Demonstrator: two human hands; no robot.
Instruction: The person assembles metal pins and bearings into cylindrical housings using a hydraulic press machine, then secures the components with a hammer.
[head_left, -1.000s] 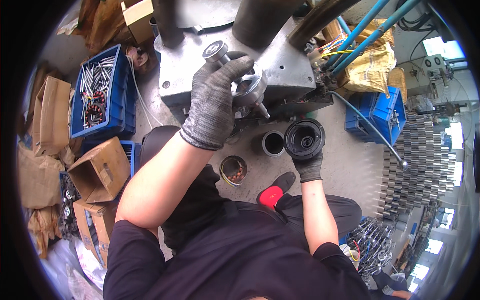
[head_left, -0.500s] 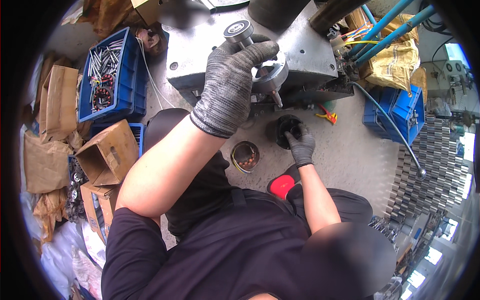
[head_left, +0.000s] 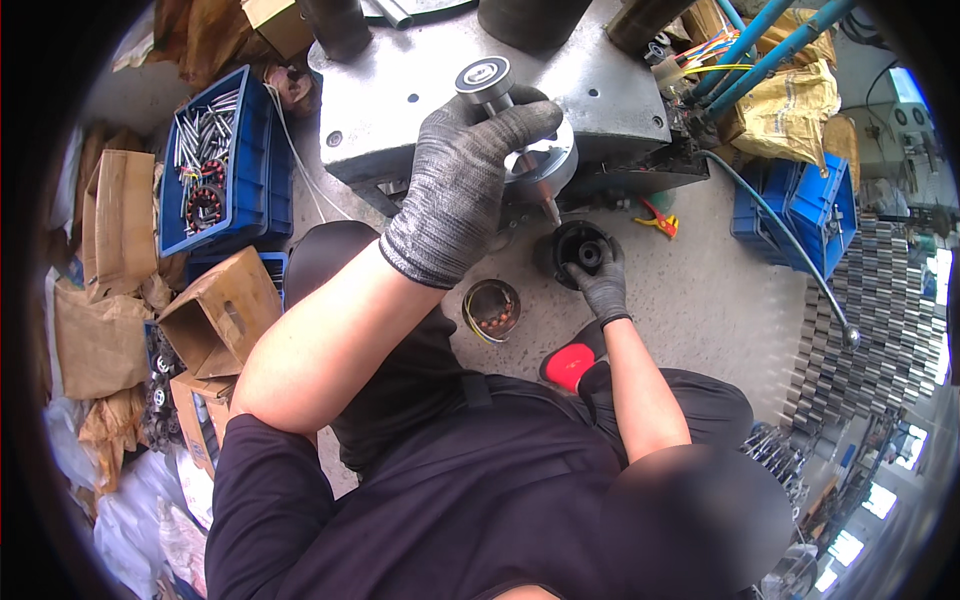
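Gripping a silver rotor by its round metal body, the left hand in a grey knit glove is closed around the part, with the shaft and its bearing sticking up past the fingers. The rotor sits in the air just over the front edge of the grey machine tabletop. Lower down, the right hand, also gloved, has its fingers pressed onto a black round housing that is down near the concrete floor. Beside it lies a round stator with copper windings. A blue crate of metal shafts stands to the left, with torn cardboard boxes below it.
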